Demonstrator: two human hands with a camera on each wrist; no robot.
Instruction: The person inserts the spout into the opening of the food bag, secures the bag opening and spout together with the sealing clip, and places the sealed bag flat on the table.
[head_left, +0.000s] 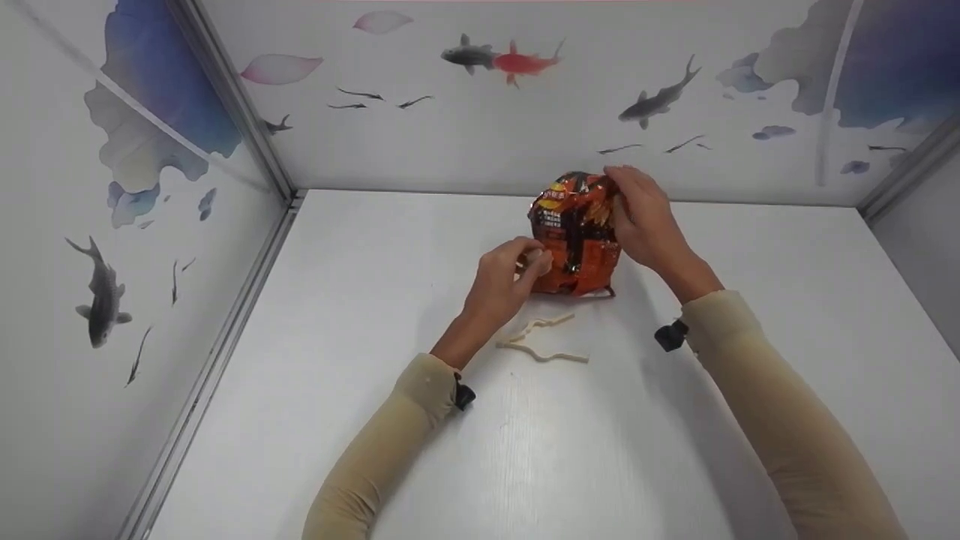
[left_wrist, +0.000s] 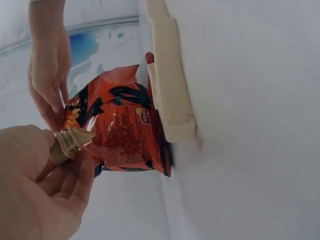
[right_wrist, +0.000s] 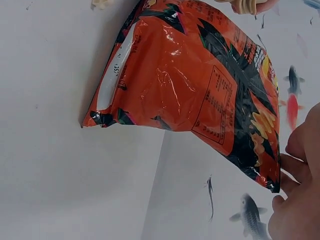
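Note:
An orange and black snack bag [head_left: 574, 259] stands upright near the back of the white table. My right hand [head_left: 646, 219] grips its upper right corner. In front of the bag's lower left side, my left hand [head_left: 499, 279] pinches a small beige ribbed piece with a pointed tip [left_wrist: 69, 142], which looks like a screw-on spout cap. In the left wrist view that piece is close to the bag; whether they touch I cannot tell. A long beige bag clip [left_wrist: 172, 82] lies on the table in front of the bag, its two arms spread apart.
The white tabletop [head_left: 585, 450] meets a back wall [head_left: 525, 142] painted with fish just behind the bag. On the left stands a side panel [head_left: 52, 300] with a metal edge, and another panel [head_left: 926, 165] rises at the right.

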